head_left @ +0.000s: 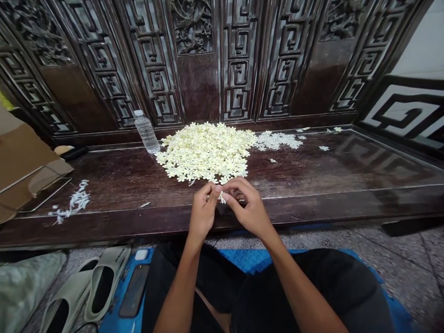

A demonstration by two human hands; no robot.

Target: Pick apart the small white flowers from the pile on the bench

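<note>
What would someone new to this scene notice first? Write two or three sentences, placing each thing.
The eye would probably go first to the big heap of pale yellow flowers in the middle of the dark wooden bench. Next come the two hands just in front of it, fingertips together around a small white piece. Behind rises a carved lattice back.

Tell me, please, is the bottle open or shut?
Shut: the bottle has a white cap on its top.
</note>
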